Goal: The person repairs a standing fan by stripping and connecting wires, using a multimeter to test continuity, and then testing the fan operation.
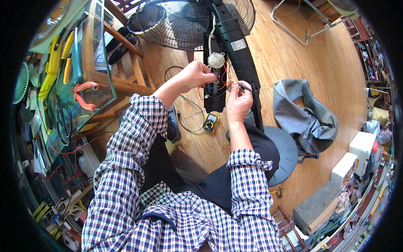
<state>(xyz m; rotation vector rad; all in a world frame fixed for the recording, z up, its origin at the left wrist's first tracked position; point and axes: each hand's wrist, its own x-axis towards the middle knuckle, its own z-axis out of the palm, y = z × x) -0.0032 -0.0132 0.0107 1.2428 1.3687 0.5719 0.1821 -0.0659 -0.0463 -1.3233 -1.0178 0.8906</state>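
A black fan stand (237,52) leans before me, its long housing (214,101) opened to show a translucent round part (216,59) and red and blue wires (223,69). At the housing's left, my left hand (197,76) has thumb and fingers closed among the wires; what they pinch is too small to make out. On the right, my right hand (239,101) grips thin wires between thumb and fingers, with a dark cable beside it. A yellow-and-black meter (211,121) lies on the floor below.
A glass-topped table (103,96) with yellow tools and red clamps (84,96) stands left. The fan's wire guard (176,25) is at top. A grey cover (302,117) and round base (281,155) lie right, beside boxes (362,149). Cords (189,128) cross the wooden floor.
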